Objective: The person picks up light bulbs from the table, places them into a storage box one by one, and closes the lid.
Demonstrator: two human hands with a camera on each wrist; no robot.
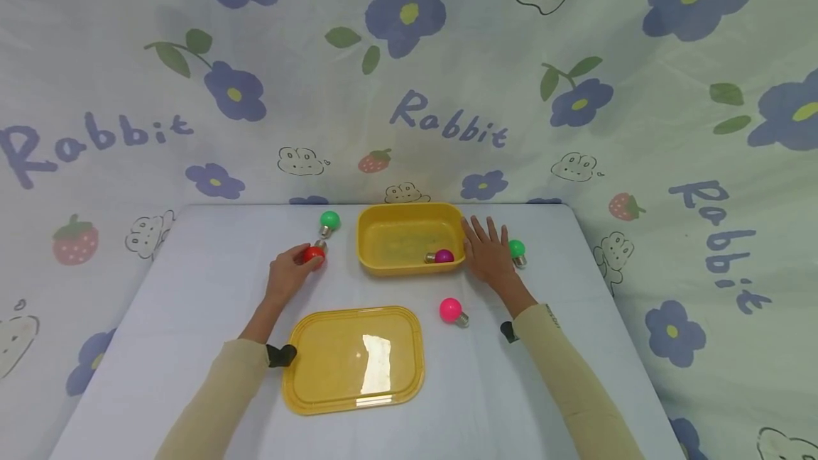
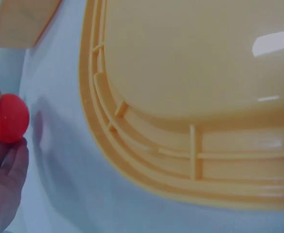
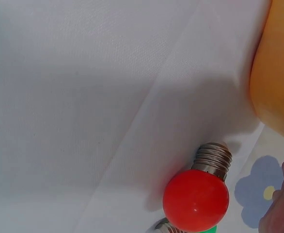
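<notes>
With fingertips and thumb, my left hand pinches a red light bulb whose base points away from me. A green bulb lies just beyond it. My right hand is extended with its fingers spread, close against the right end of a yellow box. Inside that box lies a purple bulb. Another green bulb lies to the right of this hand. In the right wrist view, a red bulb shows near the hand, apart from the visible fingers; the head view hides it.
A yellow lid rests on the white-covered table in front of the box, near the left forearm. A pink bulb lies between the lid and the right wrist. Patterned cloth hangs behind and at the sides.
</notes>
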